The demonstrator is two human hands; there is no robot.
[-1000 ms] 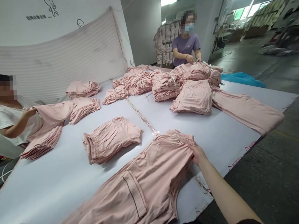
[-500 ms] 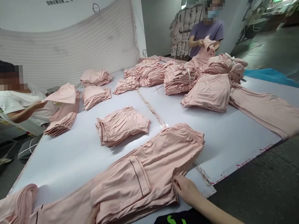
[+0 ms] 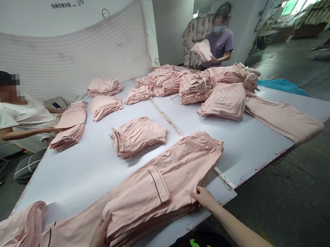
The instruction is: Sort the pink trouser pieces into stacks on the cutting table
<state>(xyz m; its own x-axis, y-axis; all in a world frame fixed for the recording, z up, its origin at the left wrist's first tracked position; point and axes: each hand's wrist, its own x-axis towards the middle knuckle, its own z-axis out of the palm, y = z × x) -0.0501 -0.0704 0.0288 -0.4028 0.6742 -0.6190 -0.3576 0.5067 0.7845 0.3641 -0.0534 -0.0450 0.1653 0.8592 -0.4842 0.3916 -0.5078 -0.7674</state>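
Note:
In front of me lies a stack of pink trousers [image 3: 181, 163] with gathered elastic waists at the right end. The top pair has one leg folded back over itself, its dark-piped cuff lying across the middle. My left hand [image 3: 100, 235] grips the folded end of that leg, thumb on top and fingers at the side. At the near edge, below the waist, my right hand [image 3: 205, 200] pinches the cloth between thumb and fingers. Other trouser legs with dark-piped cuffs stretch out to the left under the folded one.
A folded pink stack [image 3: 139, 136] sits mid-table, and a pink pile [image 3: 20, 233] lies at the near left. Tied bundles [image 3: 195, 87] and loose pink garments fill the far side. Co-workers stand at the left [image 3: 19, 125] and the back [image 3: 221, 45], handling pink garments.
Both my hands keep hold of the trousers, with the cloth shifted slightly. The left co-worker has lowered a garment onto a stack; the back co-worker has swung a garment leftward.

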